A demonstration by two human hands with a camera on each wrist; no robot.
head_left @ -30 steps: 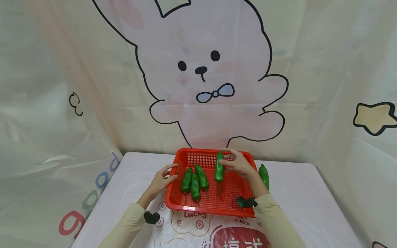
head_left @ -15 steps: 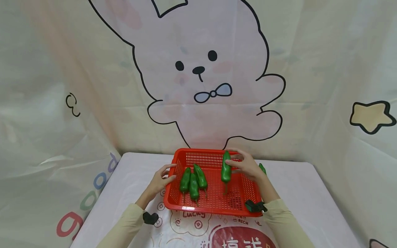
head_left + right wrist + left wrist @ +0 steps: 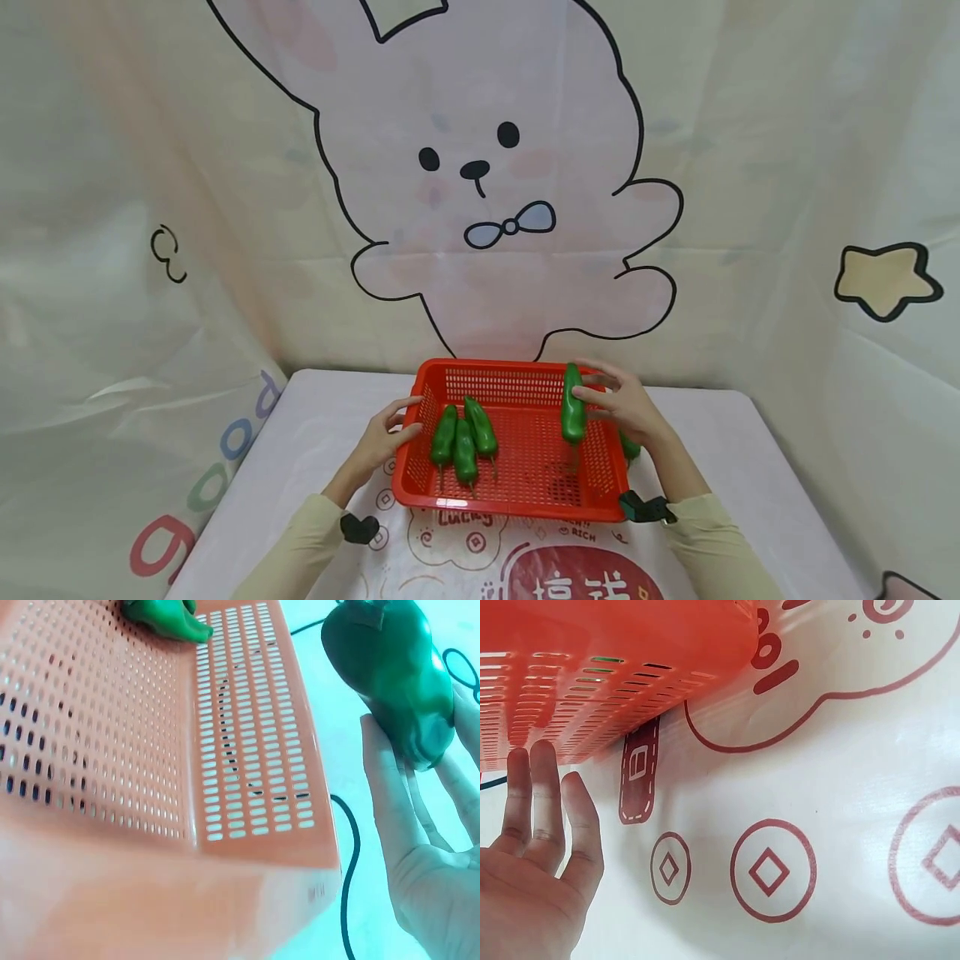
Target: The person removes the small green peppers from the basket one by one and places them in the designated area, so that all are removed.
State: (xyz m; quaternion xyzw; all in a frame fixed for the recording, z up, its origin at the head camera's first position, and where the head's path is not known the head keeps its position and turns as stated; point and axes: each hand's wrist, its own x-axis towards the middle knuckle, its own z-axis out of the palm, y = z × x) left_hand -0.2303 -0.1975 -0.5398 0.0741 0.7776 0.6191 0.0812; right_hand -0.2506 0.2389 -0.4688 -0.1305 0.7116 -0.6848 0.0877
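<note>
Between the thumb and fingers of my right hand (image 3: 633, 408) a green pepper (image 3: 573, 408) is pinched, stem end down, above the right part of the red plastic basket (image 3: 525, 475). The right wrist view shows this pepper (image 3: 401, 675) raised, the basket (image 3: 255, 735) beside it. Three more green peppers (image 3: 465, 454) lie together in the basket's left half. My left hand (image 3: 382, 435) is at the basket's left side; in the left wrist view its fingers (image 3: 546, 795) extend up to the slotted wall. Another green pepper (image 3: 630, 447) lies just outside the basket's right wall, partly hidden.
A white table (image 3: 712, 467) with a printed cover (image 3: 585, 575) carries the basket. Dark cords (image 3: 349, 870) run over the surface near the basket in the right wrist view. A cloth with a cartoon bear (image 3: 480, 275) hangs behind the table.
My right hand has moved to the right with the pepper, from the basket's middle to its right part. The left hand stays by the basket's left side. The head view has shifted slightly.
</note>
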